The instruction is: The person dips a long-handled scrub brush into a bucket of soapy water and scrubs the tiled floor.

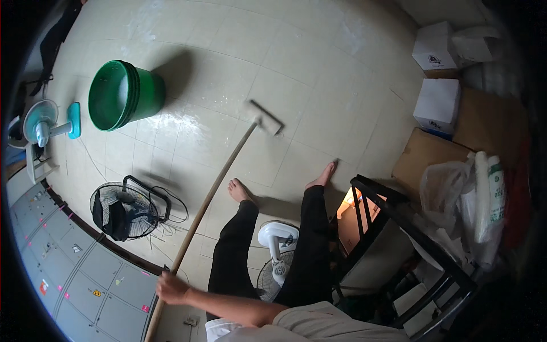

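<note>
My right hand [172,288] reaches across my body and is closed around a long wooden pole [213,188]. The pole ends in a wide, blurred head [266,119] that looks like a floor squeegee or brush, on or just above the wet-looking tiled floor [222,85] beyond my bare feet. Its near end leaves the view at the lower left. My left hand is out of view. Nested green plastic buckets [147,94] lie tilted or stand to the left of the head; the fisheye view leaves this uncertain.
A black floor fan [124,209] with a cable and a teal fan [60,128] are at the left, near grey lockers [85,278]. A white fan [277,237] stands between my legs. A black metal frame [401,226], cardboard boxes [427,158] and plastic bags [442,184] are at the right.
</note>
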Action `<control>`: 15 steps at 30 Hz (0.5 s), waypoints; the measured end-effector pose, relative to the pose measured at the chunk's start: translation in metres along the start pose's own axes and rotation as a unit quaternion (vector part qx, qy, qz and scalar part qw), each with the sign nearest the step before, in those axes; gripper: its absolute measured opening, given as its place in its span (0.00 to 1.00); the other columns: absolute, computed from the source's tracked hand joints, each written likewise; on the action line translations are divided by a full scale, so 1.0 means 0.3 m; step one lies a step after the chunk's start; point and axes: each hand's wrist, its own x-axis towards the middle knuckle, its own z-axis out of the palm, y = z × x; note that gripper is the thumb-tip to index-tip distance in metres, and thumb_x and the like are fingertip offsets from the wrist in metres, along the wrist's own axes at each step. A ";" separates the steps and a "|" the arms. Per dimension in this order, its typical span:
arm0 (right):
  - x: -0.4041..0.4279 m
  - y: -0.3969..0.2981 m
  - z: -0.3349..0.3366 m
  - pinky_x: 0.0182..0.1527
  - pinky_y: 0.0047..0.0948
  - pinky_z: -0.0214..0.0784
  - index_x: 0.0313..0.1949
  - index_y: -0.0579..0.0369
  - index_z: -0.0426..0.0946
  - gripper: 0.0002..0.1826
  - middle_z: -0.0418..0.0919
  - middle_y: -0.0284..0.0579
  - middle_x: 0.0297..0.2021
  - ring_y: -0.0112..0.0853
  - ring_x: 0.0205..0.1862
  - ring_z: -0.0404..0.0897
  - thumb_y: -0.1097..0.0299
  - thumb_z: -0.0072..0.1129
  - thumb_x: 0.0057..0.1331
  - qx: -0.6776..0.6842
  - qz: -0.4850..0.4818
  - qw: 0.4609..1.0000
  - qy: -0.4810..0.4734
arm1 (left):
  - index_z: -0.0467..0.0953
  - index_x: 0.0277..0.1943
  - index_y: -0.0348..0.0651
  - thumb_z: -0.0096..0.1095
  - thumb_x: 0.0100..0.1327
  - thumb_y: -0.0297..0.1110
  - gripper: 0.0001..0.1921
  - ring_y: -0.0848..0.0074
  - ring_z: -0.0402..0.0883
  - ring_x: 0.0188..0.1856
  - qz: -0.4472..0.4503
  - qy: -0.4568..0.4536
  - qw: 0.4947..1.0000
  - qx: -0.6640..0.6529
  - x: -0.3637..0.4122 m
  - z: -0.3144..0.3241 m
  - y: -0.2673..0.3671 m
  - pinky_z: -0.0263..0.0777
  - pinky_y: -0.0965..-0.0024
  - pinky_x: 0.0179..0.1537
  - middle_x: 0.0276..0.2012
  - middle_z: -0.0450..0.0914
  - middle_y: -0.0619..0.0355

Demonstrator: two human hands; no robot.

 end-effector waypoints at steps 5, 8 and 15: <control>0.008 0.793 -0.456 0.43 0.47 0.64 0.16 0.51 0.72 0.07 0.72 0.47 0.21 0.41 0.33 0.73 0.64 0.56 0.44 -0.308 0.001 0.950 0.058 | 0.79 0.33 0.31 0.55 0.65 0.52 0.25 0.52 0.79 0.29 0.185 0.051 0.969 -0.153 -0.031 -0.170 0.983 0.69 0.53 0.32 0.25 0.78 0.39; 0.027 1.214 -1.176 0.48 0.45 0.65 0.21 0.56 0.75 0.03 0.74 0.54 0.29 0.48 0.40 0.73 0.72 0.56 0.48 -0.410 0.005 0.908 0.090 | 0.72 0.36 0.34 0.52 0.69 0.44 0.18 0.42 0.77 0.36 0.474 0.100 0.843 -0.233 -0.145 -0.254 1.592 0.69 0.48 0.35 0.29 0.77 0.35; -0.132 1.059 -1.087 0.68 0.55 0.48 0.20 0.55 0.75 0.03 0.76 0.54 0.32 0.52 0.50 0.72 0.73 0.60 0.46 -0.380 0.120 0.917 -0.019 | 0.75 0.30 0.34 0.56 0.66 0.50 0.23 0.44 0.77 0.32 0.365 0.055 0.898 -0.241 -0.246 -0.178 1.469 0.68 0.49 0.33 0.25 0.77 0.37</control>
